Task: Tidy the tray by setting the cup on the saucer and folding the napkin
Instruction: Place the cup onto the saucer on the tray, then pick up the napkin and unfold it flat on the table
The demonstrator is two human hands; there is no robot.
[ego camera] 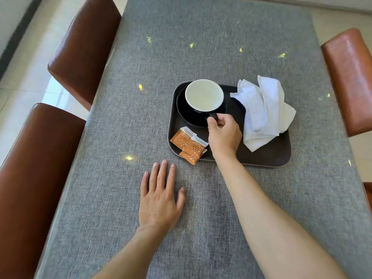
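Dark cup (pixel 203 101) on the saucer (pixel 182 109) is being pinched at its handle by the right hand (pixel 223 133); left hand (pixel 159 200) is being rested flat, fingers straight, on the table (pixel 201 47)

Grey table (pixel 201 47), brown chairs (pixel 84 47)

Surfaces: woven cloth, matt tray, glazed crockery, soft paper.

Table cover (pixel 201 47): grey coarse-weave cloth, matt, with small glints of light. Tray (pixel 267 156): dark brown, smooth, matt, plastic by the look. Cup (pixel 204 95): glazed, dark outside, pale smooth inside. Saucer (pixel 183 109): dark, smooth, slight sheen. Napkin (pixel 261 111): white soft paper, creased and crumpled. Packets (pixel 190 144): orange printed paper, flat, low sheen. Chairs (pixel 84 47): reddish-brown leather-like upholstery, smooth, glossy.
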